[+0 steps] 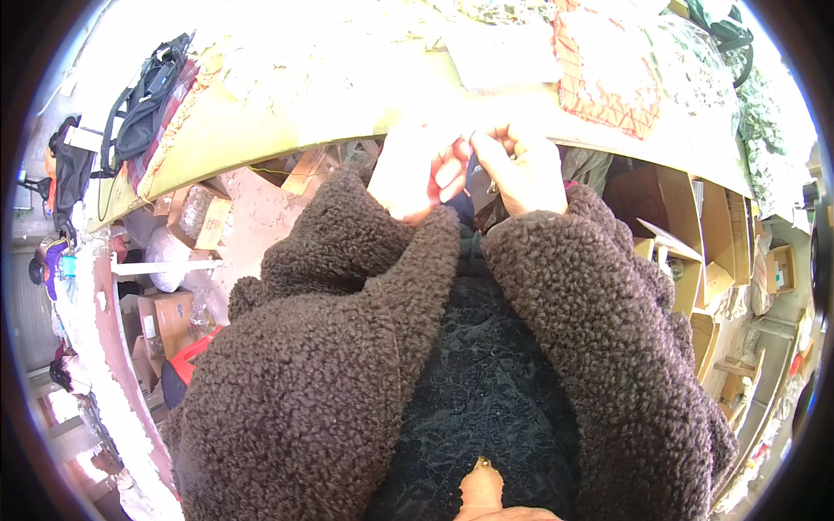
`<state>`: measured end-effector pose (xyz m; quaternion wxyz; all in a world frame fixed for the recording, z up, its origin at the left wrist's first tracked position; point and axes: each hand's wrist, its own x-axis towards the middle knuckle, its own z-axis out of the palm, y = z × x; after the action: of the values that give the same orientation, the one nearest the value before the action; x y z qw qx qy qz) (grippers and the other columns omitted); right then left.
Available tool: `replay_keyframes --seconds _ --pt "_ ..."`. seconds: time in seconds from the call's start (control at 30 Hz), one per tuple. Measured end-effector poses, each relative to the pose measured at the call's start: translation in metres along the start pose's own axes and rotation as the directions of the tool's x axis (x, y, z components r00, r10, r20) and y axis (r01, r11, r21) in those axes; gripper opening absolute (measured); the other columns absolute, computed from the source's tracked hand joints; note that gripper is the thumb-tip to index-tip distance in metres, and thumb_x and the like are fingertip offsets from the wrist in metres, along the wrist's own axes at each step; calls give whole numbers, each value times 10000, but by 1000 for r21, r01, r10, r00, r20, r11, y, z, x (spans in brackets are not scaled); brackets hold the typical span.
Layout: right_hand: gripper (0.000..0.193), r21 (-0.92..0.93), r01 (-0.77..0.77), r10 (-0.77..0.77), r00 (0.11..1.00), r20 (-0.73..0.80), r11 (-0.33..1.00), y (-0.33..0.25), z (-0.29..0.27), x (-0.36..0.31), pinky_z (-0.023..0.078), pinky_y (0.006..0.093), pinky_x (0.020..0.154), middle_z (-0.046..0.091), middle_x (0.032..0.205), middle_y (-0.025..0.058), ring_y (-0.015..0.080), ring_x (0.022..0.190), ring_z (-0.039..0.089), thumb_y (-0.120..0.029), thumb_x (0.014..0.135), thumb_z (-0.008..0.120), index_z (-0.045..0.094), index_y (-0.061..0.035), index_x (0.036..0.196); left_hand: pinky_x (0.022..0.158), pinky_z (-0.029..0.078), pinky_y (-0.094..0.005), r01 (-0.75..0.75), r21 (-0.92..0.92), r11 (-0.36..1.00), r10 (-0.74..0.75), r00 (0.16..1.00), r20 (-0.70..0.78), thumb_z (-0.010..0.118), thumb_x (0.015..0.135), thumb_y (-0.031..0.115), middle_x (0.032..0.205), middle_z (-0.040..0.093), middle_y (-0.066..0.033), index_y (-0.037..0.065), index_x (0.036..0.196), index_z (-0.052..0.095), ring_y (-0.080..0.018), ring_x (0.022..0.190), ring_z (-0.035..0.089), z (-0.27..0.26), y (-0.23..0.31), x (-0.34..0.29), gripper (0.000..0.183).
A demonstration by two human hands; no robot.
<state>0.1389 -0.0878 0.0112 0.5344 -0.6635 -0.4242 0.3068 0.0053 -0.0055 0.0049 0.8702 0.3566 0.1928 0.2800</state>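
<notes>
Here, the left hand [421, 169] and right hand [524, 167] sit close together by the near edge of the bench [261, 137], fingers curled, a dark piece [472, 172] between them; I cannot tell whether either grips it. A black bag [149, 113] lies at the left edge.

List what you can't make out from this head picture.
All in the head view:
Anything between the left hand and right hand: hidden by the fingers; kind unclear.
White flat item on the table: details lost to glare.
Dark green item: cut off by the top edge.
Brown carton, right: upper part hidden by the table.
</notes>
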Motion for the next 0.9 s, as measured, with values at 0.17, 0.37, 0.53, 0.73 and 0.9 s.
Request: replay_keyframes --seconds 0.17,0.37,0.53,0.73,0.9 --pt "213 44 196 -199 978 64 980 -2 -4 6 489 305 633 654 810 93 176 712 617 -199 869 616 639 -5 954 400 396 -255 55 -120 991 -48 997 59 533 914 170 721 552 -55 22 934 532 -136 516 510 -7 3 4 149" --pt "170 -223 432 -454 890 -56 874 -12 -37 61 489 263 659 635 870 70 116 730 582 -65 901 540 615 0 1038 421 433 -256 -79 26 997 81 993 -88 537 922 187 902 607 -111 -2 992 558 -146 573 543 -14 21 6 203" --pt "196 -665 565 -586 777 229 489 4 -32 133 473 309 746 637 884 140 229 814 613 -146 888 564 622 -6 1013 445 485 -266 -72 75 995 74 997 -33 555 916 159 1102 610 -161 -28 1085 558 -166 638 592 -13 32 13 252" --pt "149 -772 481 -429 852 299 417 11 -27 145 475 340 729 629 861 162 278 817 617 -132 859 570 617 -11 930 475 497 -261 -79 -117 990 76 997 -35 554 909 122 1065 620 -174 -20 1120 522 -159 658 593 -23 39 20 256" --pt "153 -652 441 -399 889 224 616 -7 -24 143 480 336 712 634 841 149 253 791 623 -112 861 565 619 -7 960 518 522 -295 -54 -158 986 49 998 -38 537 916 112 920 636 -156 -7 1082 508 -200 657 618 -36 49 40 207"
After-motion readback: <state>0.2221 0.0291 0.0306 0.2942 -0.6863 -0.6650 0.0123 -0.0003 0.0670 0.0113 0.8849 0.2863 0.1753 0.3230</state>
